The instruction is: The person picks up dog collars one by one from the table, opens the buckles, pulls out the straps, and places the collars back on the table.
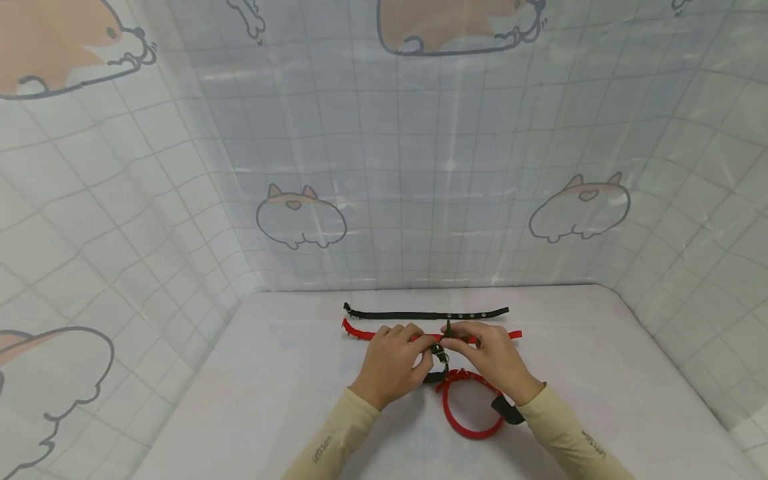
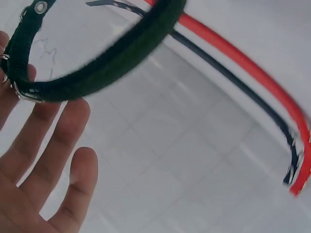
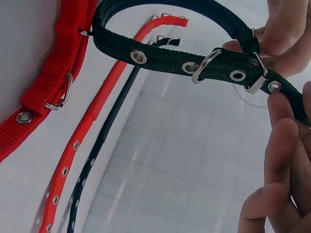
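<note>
In the head view, my left hand (image 1: 393, 367) and right hand (image 1: 489, 353) meet over a dark green collar (image 1: 435, 378) bent into a loop. Its strap runs through the metal buckle (image 3: 257, 80) in the right wrist view, with eyelets and a D-ring (image 3: 206, 65) beside it. The left hand grips the collar by the buckle; its outer fingers (image 2: 73, 126) extend loosely below the loop. Just past the buckle, the right hand pinches the strap's free end between thumb and fingers (image 3: 282, 136). A buckled red collar (image 1: 474, 435) lies below the right hand.
Behind the hands, a black collar (image 1: 408, 315) and a red collar (image 1: 360, 334) lie stretched out side by side on the white table (image 1: 240, 400). A grid-patterned curtain (image 1: 420, 233) with cartoon dogs encloses the back and sides.
</note>
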`<state>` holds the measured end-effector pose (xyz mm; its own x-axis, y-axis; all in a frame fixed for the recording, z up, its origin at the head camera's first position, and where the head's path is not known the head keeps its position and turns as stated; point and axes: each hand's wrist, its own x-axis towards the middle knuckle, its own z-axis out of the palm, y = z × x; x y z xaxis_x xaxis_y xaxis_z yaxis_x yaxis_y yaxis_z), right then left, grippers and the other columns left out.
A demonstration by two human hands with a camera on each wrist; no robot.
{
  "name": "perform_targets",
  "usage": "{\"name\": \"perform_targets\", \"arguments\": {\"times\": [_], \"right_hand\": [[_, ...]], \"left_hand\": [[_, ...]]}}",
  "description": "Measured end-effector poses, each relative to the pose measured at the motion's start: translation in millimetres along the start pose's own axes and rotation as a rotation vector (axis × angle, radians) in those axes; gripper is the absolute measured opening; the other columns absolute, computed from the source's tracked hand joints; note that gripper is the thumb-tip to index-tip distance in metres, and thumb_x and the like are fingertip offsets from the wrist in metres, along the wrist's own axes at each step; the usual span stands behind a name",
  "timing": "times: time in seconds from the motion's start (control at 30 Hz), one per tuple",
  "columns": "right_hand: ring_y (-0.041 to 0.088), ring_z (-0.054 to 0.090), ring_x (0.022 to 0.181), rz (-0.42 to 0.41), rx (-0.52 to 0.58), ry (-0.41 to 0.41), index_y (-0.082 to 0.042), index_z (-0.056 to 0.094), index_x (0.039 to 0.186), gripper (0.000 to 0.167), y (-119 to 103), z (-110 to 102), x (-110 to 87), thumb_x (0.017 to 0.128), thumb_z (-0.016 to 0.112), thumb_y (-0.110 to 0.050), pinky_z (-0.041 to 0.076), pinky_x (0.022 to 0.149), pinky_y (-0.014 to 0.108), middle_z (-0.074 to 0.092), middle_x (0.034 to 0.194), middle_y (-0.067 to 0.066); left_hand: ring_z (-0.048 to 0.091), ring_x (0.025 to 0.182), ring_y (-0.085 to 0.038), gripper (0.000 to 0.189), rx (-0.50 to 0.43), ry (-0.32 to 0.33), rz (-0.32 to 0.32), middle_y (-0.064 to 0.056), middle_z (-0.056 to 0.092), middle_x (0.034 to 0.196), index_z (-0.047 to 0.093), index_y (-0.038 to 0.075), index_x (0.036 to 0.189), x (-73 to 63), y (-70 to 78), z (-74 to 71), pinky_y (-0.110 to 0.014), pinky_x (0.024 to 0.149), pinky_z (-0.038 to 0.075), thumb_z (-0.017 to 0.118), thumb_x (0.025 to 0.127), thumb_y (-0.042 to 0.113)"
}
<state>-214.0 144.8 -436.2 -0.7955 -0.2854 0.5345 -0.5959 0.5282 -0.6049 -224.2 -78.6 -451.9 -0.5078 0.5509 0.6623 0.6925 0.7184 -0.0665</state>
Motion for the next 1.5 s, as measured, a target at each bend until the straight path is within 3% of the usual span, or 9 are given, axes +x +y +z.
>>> {"name": "perform_targets", "arguments": {"times": [0.2,0.43,0.7,0.9,1.13,1.37,1.5], "right_hand": [[0.005,0.059,0.072,-0.006,0.006,0.01,-0.023,0.078,0.101,0.016,-1,2,-1.8,0.087,0.081,-0.03,0.047,0.059,0.024,0.072,0.091,-0.021],[0.004,0.06,0.075,-0.044,0.027,0.011,-0.018,0.078,0.104,0.02,2,8,-4.7,0.088,0.079,-0.03,0.049,0.061,0.024,0.072,0.095,-0.019],[0.003,0.06,0.074,-0.069,0.037,0.021,-0.015,0.078,0.108,0.023,3,12,-6.6,0.087,0.081,-0.025,0.053,0.062,0.029,0.073,0.096,-0.016],[0.004,0.06,0.075,-0.063,0.046,0.002,-0.023,0.077,0.112,0.022,5,11,-8.9,0.089,0.08,-0.024,0.052,0.063,0.028,0.073,0.1,-0.017],[0.005,0.059,0.076,-0.044,0.029,0.018,-0.026,0.077,0.111,0.023,9,4,-10.8,0.089,0.081,-0.023,0.048,0.063,0.025,0.072,0.098,-0.02],[0.005,0.061,0.078,-0.032,0.021,0.011,-0.028,0.076,0.111,0.022,19,-3,-7.9,0.09,0.08,-0.029,0.049,0.064,0.027,0.071,0.097,-0.021],[0.004,0.063,0.083,-0.001,0.021,-0.017,-0.03,0.074,0.113,0.025,23,-5,-6.9,0.089,0.079,-0.033,0.051,0.069,0.03,0.071,0.099,-0.02]], "left_hand": [[0.065,0.081,-0.017,0.028,0.167,-0.036,0.087,0.005,0.067,0.097,0.077,0.026,0.105,-2.0,0.9,-1.6,-0.033,0.073,0.052,0.071,0.092,0.05],[0.064,0.077,-0.017,0.031,0.307,-0.017,0.162,0.003,0.067,0.092,0.079,0.024,0.1,-5.1,1.2,3.2,-0.033,0.071,0.052,0.071,0.091,0.053],[0.06,0.074,-0.017,0.029,0.327,-0.034,0.186,0.001,0.067,0.09,0.077,0.019,0.108,-9.1,3.0,6.1,-0.031,0.068,0.047,0.067,0.098,0.043],[0.059,0.073,-0.018,0.025,0.336,-0.001,0.23,0.005,0.07,0.082,0.077,0.018,0.095,-12.1,-1.3,9.8,-0.03,0.066,0.046,0.067,0.098,0.041],[0.064,0.08,-0.019,0.021,0.247,0.004,0.164,0.006,0.075,0.09,0.076,0.02,0.099,-14.1,-10.5,9.2,-0.032,0.071,0.051,0.071,0.096,0.04],[0.068,0.086,-0.019,0.022,0.148,0.004,0.054,0.005,0.075,0.094,0.077,0.021,0.103,-12.0,-18.5,7.5,-0.033,0.076,0.055,0.067,0.098,0.04],[0.068,0.086,-0.017,0.021,0.055,0.069,-0.004,0.005,0.075,0.094,0.077,0.021,0.102,-10.6,-21.8,8.1,-0.035,0.079,0.056,0.07,0.096,0.039]]}}
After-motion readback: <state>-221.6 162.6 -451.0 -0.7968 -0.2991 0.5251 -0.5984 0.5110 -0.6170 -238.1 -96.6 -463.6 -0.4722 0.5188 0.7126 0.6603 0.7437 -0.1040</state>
